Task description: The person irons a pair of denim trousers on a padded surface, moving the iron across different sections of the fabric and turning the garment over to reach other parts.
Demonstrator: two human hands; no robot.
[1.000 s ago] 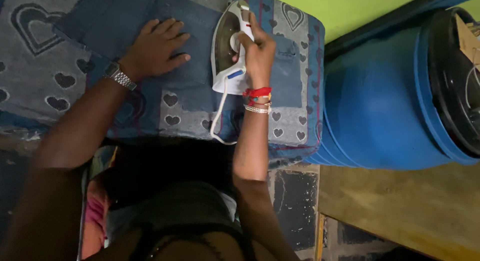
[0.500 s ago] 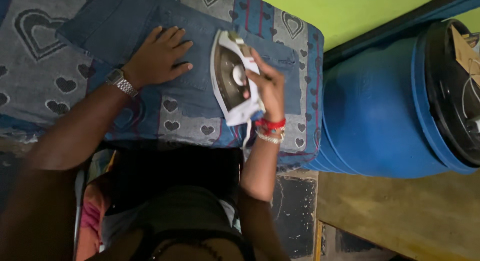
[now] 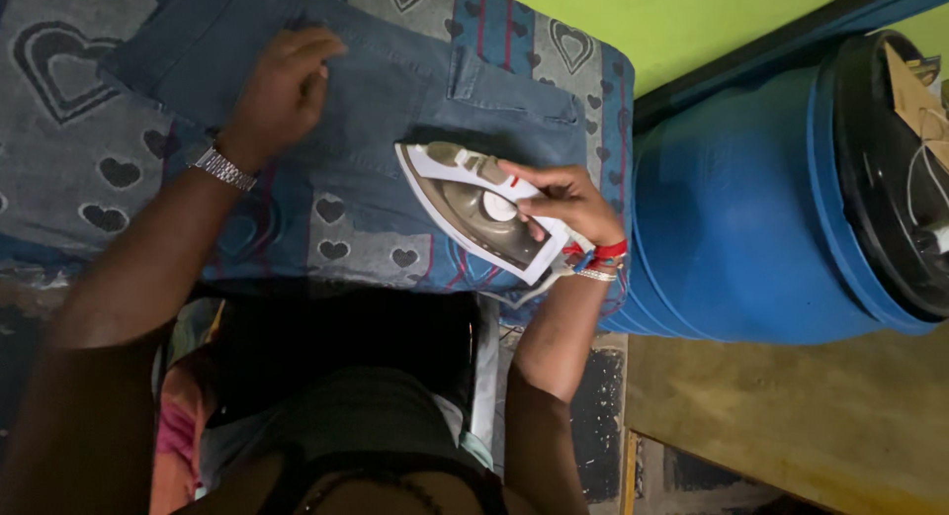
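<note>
Right hand [image 3: 563, 201] clamped on the white iron [image 3: 479, 209] (tilted up), left hand [image 3: 282, 85] flat, pressing denim cloth [image 3: 395, 80]

**A corner of a home, set up for ironing**

We're looking down into a lived-in domestic room. A grey-and-blue padded cover printed with hearts [image 3: 79, 169] spreads over a raised surface serving as an ironing place, and a pair of blue denim trousers [image 3: 395, 80] lies flat on it. A white household electric iron with a grey soleplate [image 3: 479, 209] sits tilted above the cloth. Right beside the cover stands a big blue plastic storage drum with a black lid [image 3: 732, 209], touching its edge. Behind runs a bright lime-green painted wall [image 3: 692, 21], and below there's a worn, patchy floor [image 3: 791, 416].
</note>
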